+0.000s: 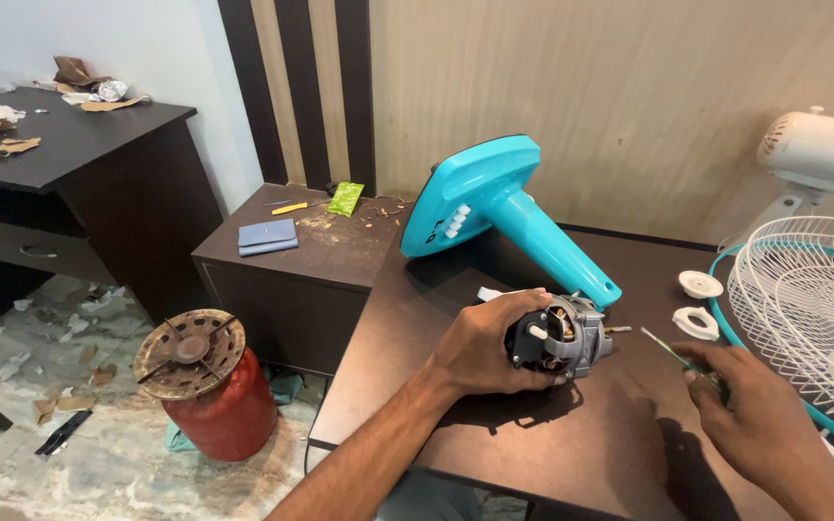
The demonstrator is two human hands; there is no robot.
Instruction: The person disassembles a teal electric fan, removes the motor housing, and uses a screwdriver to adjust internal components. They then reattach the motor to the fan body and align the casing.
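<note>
Gripping fan motor (564, 338) — left hand (483, 345), screwdriver (673, 351) — right hand (760, 420)

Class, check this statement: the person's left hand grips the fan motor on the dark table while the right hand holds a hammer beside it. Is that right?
Not quite. In the head view, the right hand holds a green-handled screwdriver, not a hammer. The left hand does grip the fan motor on the dark table.

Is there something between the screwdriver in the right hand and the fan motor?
Nothing visible. The right hand points its screwdriver at the fan motor, held by the left hand; only bare table lies between.
</note>
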